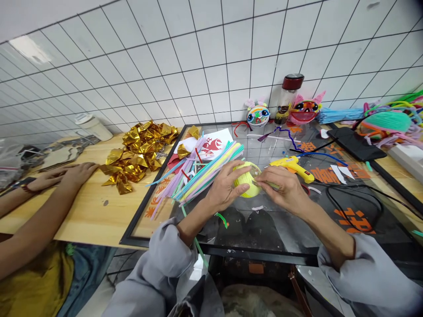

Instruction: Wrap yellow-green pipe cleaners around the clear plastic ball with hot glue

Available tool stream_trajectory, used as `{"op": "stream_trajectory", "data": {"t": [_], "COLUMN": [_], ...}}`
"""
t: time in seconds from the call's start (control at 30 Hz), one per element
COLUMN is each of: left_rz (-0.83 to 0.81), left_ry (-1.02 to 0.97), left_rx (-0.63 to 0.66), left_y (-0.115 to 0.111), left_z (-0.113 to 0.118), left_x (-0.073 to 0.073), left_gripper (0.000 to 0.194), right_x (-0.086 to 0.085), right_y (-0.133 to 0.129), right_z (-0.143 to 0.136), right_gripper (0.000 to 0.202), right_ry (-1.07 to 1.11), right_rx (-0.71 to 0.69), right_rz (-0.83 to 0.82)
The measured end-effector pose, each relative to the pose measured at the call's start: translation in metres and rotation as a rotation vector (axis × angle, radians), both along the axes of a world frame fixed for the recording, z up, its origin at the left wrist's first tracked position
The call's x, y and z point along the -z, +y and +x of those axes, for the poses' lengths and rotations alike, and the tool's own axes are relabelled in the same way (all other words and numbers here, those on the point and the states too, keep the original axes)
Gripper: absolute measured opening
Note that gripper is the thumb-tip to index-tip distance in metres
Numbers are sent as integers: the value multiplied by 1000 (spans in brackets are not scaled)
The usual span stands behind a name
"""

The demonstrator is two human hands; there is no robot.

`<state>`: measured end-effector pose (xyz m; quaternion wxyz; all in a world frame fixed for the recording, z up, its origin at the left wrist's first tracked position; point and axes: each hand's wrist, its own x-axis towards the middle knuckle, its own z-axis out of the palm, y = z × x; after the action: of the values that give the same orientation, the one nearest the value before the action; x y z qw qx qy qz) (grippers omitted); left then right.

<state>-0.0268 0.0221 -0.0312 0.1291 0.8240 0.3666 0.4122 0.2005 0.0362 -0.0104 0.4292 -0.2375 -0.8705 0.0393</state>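
Note:
A round, hollow form wound with yellow pipe cleaner (243,188) is between my two hands, above the glass panel. My left hand (225,185) grips its left side, fingers over the top and thumb in front. At its right rim my right hand (280,184) pinches with thumb and forefinger; what lies between those fingertips is too small to make out. Just behind the right hand lies a yellow hot glue gun (294,166). Left of the left hand is a bundle of pastel pipe cleaners (208,171).
Gold foil pieces (135,149) are heaped on the left, near another person's arms (62,185). Along the wall stand two decorated faces (258,115) and a glass bottle (284,101). A black phone (358,143) and a looped black cable (355,187) lie to the right.

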Motion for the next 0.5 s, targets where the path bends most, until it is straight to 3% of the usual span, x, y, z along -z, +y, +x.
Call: {"op": "stream_trajectory", "data": {"t": [0.13,0.2,0.5], "left_rz": [24,32,25], "left_ry": [130,176,234], "left_rx": [9,-12,-65], "left_y": [-2,-3,-4], "left_z": [3,5,9], "left_x": [0,1,3], "left_gripper": [91,101,99], "right_x": [-1,-3,-3], "right_y": [0,-1,-3], "right_z": [1,1,0], "right_gripper": [6,6,8], "right_ry": [9,3,-13], "right_rx": [-3,-4,-1], "right_rz": [-31,-43,-100]}}
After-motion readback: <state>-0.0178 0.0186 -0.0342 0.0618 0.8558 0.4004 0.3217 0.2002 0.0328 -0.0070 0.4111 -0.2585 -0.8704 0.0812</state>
